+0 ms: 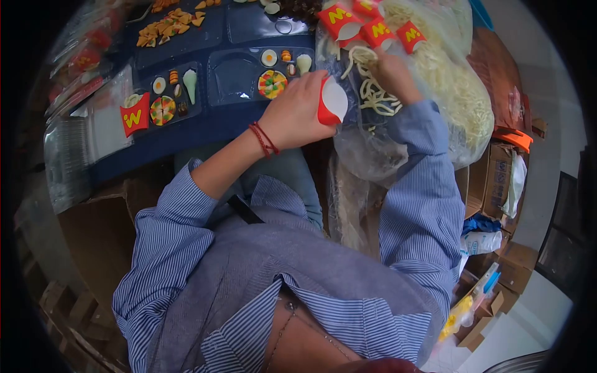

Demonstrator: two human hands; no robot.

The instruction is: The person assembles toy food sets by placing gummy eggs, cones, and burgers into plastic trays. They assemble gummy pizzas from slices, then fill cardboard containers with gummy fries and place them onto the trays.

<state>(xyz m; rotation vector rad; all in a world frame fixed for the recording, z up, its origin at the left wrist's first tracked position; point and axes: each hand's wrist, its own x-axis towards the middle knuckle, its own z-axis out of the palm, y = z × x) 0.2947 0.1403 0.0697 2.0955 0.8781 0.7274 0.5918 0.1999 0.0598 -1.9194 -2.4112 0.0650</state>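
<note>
My left hand is wrapped round a red fries carton, its white side facing right. My right hand reaches over a clear plastic bag with its fingers closed on pale noodle-like strands; its fingertips are partly hidden. More such strands lie below that hand, and a big mass of them fills the bag to the right. Red cartons with a yellow mark lie on the bag just beyond my right hand.
Nearby, a clear tray holds toy foods, including a toy pizza. Another tray to the left has a filled red carton and a pizza. Small toy wedges lie at the back. Stacked clear trays and cardboard boxes flank me.
</note>
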